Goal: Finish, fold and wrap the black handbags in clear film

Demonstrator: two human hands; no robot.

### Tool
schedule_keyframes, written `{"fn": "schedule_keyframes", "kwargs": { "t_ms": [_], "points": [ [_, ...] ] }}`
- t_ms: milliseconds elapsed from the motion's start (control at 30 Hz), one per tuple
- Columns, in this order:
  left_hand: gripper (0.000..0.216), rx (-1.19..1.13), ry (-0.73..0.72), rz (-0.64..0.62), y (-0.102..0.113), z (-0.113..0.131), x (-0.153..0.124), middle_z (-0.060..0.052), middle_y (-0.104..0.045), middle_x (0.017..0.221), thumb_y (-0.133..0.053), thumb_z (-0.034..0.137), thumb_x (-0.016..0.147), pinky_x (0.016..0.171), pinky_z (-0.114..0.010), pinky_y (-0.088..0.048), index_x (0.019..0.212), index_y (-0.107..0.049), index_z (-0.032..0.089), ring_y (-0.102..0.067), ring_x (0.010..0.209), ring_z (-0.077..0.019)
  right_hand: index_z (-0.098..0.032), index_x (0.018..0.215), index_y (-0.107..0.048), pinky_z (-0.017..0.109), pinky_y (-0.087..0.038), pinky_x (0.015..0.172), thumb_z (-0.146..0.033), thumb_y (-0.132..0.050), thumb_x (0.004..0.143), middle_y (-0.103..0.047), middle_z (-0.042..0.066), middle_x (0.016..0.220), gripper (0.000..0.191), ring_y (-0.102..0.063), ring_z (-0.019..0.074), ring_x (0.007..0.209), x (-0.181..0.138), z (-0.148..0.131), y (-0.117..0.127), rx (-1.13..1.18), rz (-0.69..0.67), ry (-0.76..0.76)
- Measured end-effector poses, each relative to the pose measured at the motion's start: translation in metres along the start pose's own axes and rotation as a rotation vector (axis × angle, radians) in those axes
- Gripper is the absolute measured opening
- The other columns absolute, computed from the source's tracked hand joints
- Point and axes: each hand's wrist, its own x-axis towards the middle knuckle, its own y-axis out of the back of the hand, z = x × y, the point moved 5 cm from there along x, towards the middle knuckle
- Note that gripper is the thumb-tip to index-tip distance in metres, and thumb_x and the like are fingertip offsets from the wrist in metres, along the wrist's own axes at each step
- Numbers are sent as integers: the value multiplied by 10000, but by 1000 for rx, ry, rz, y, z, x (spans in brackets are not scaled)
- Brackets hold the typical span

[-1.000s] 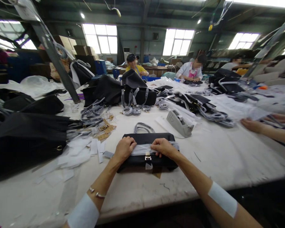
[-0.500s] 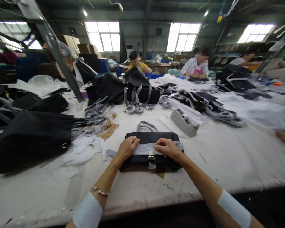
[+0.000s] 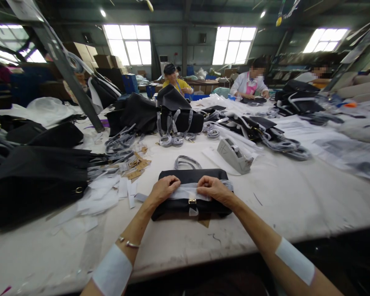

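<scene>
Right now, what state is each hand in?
Left hand: closed, holding the pale wrap on the black bag.
Right hand: closed, holding the pale wrap.

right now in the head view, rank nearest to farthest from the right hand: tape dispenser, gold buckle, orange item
1. Gold buckle: just left of the right hand.
2. Tape dispenser: beyond, slightly right.
3. Orange item: far back, right.
</scene>
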Motion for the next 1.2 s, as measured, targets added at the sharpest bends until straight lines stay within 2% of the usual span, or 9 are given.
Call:
{"fn": "schedule_keyframes", "kwargs": {
  "t_ms": [67,167,333,500,633,733,967,1067,1200],
  "points": [
    [321,8,-8,-16,-1,-1,4,-39,-702,901,-453,413,862,738,-272,-421,842,-697,205,-607,843,-193,-178,887,-651,172,-335,412,-409,-751,680,-544,-67,589,326,-428,65,474,0,-2,-3,-16,-30,-24],
    [398,-5,42,-36,-3,-7,11,-36,-678,780,-437,472,846,672,-266,-410,761,-698,184,-590,759,-188,-156,806,-677,172,-326,414,-405,-735,693,-535,-52,574,280,-410,62,478,-2,-5,-4,-84,-21,-46],
    [301,-163,159,-122,-14,-13,18,-9,-648,675,-607,425,670,608,-250,-387,749,-715,155,-551,659,-163,-176,775,-652,176,-364,402,-464,-681,735,-524,-47,611,292,-426,81,509,-2,-6,-1,-119,37,13],
    [247,-267,145,-160,-16,-10,19,14,-583,605,-602,376,614,576,-247,-351,683,-662,147,-478,594,-134,-190,812,-628,194,-374,423,-442,-627,784,-541,-41,642,254,-458,95,511,0,-3,-1,-178,71,25],
    [231,-309,118,-214,-9,-11,16,36,-517,573,-591,384,629,539,-233,-306,657,-604,154,-407,550,-108,-210,749,-587,237,-388,581,-299,-578,835,-592,-21,658,124,-537,131,609,-2,-30,0,-521,170,172],
    [224,-291,100,-276,-5,-14,13,48,-469,565,-575,382,659,513,-228,-264,679,-577,159,-352,525,-95,-217,799,-598,262,-358,658,-255,-577,854,-647,12,749,69,-579,166,720,0,-49,1,-799,163,249],
    [205,-182,32,-361,-5,-16,13,52,-431,572,-541,381,719,497,-232,-235,668,-537,181,-333,528,-101,-219,866,-602,275,-290,624,-300,-572,884,-675,35,787,89,-593,192,728,6,-40,11,-1017,93,165],
    [221,-157,12,-383,-4,-14,13,46,-450,586,-537,394,737,502,-231,-250,682,-557,181,-348,540,-106,-221,852,-606,266,-279,606,-313,-576,876,-670,22,769,100,-586,178,717,6,-30,17,-987,115,118],
    [258,-176,76,-343,-4,-16,11,44,-453,602,-532,425,759,503,-230,-250,718,-575,174,-347,545,-106,-223,769,-619,248,-285,582,-360,-639,811,-656,-7,726,145,-573,155,694,12,-19,26,-869,107,28]
  ]
}}
